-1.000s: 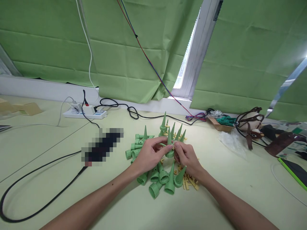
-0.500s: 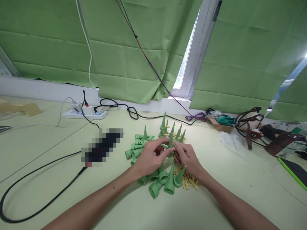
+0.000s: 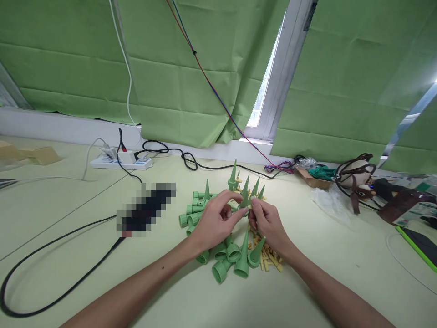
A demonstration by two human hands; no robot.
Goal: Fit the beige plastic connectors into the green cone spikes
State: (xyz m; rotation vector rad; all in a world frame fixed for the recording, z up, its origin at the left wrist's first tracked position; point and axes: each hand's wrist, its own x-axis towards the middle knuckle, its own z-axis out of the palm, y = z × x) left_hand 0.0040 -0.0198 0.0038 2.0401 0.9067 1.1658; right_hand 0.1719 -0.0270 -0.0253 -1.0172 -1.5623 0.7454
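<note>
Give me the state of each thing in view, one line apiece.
Tapered green plastic cone: held, tip up
Small yellow plastic piece: pinched beside the cone
Left hand: closed on the cone
Right hand: closed on the yellow piece
Loose green plastic cones: some tip up, others on their sides
Loose yellow plastic pieces: heaped
White plastic power strip: plugs in
Green fabric blinds: lowered
Brown cardboard box: open
</note>
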